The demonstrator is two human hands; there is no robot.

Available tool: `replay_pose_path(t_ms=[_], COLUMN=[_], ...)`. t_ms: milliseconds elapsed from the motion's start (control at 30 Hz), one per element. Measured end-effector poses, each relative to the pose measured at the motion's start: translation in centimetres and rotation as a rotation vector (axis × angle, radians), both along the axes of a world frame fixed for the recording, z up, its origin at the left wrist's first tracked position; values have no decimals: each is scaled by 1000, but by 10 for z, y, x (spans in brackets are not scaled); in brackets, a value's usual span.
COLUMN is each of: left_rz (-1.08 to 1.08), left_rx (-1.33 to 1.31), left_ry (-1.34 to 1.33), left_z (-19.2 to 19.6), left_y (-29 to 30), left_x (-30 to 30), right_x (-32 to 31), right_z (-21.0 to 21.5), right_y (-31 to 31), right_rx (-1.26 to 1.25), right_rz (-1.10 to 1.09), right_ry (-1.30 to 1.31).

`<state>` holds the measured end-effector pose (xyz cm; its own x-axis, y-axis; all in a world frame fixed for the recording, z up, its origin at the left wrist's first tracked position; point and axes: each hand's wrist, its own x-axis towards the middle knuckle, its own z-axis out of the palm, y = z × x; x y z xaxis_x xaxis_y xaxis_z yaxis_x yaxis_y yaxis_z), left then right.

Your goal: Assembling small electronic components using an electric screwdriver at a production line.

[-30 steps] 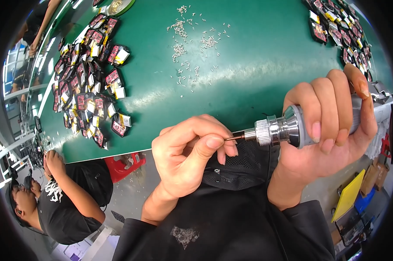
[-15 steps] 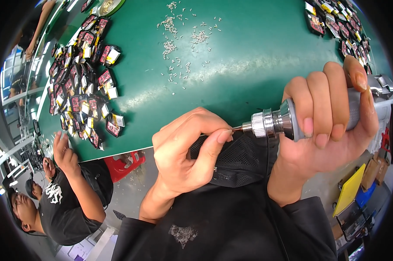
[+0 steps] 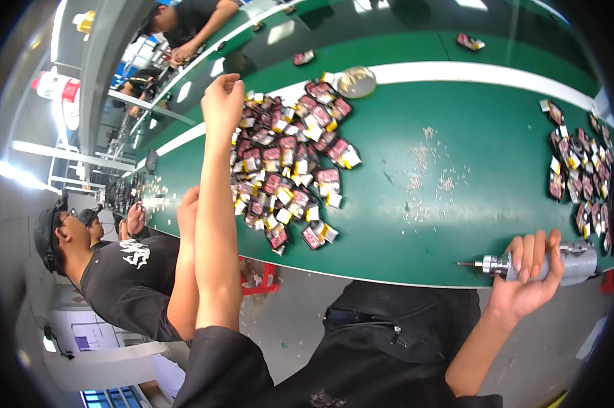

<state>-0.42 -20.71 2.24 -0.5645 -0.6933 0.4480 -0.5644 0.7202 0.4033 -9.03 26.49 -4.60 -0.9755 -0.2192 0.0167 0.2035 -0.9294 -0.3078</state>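
So your right hand (image 3: 526, 291) has its fingers wrapped round a grey, silver-nosed power screwdriver (image 3: 575, 265), which you're holding up near the front edge of the green bench (image 3: 381, 255), lower right. It's lying pretty much sideways, with the thin bit pointing off to your left and clear of any part. Your left arm is stretched way out, and that left hand (image 3: 223, 105) is up by the far left side of a big heap of small black-and-pink devices (image 3: 271, 160) with white and yellow bits on them. Fingers are curled in, but honestly I can't tell if you've got something pinched in there.

Between that heap and a second pile of devices (image 3: 579, 160) on your right, you've got loose little screws (image 3: 415, 182) scattered over the bench. A round dish (image 3: 373, 80) sits just beyond the heap, near the white far edge. On your left there's a co-worker (image 3: 127, 285) in a black shirt with a white print, partly behind your forearm.
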Motion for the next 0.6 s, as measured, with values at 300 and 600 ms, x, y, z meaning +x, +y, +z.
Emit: replay_pose_path(t_ms=[300,600], left_rz=[303,253], left_rx=[106,-98], left_ry=[-326,-418], left_z=[-54,-55], left_y=[-210,-204], left_x=[16,3], right_x=[4,5], right_z=[2,9], right_y=[-9,-14], right_rx=[161,220], right_rz=[29,44], right_ry=[105,78])
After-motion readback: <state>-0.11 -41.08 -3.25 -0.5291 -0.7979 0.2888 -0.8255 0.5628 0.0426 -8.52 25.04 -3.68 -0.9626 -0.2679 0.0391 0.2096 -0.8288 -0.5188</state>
